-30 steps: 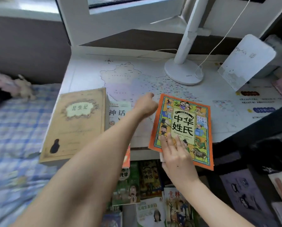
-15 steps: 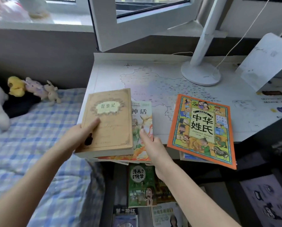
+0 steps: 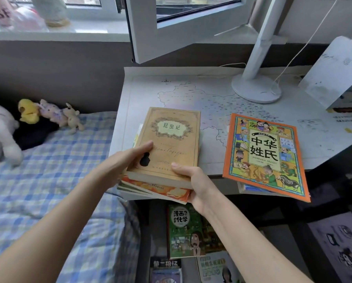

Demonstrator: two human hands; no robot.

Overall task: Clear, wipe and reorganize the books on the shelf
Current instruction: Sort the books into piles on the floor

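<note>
Home bedroom: blue-checked fabric bed (image 3: pixel 48 180) with small plush toys (image 3: pixel 54 114), flush against white map-covered desk (image 3: pixel 211 103).

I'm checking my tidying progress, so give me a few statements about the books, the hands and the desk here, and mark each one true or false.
1. The left hand and right hand both grip the stack topped by the tan book. True.
2. The orange-bordered book lies on that stack. False: it lies apart, on the desk to the right, overhanging the edge.
3. The lamp base stands on the desk. True.
4. The green book lies on the desk. False: it lies below the desk's edge.
</note>
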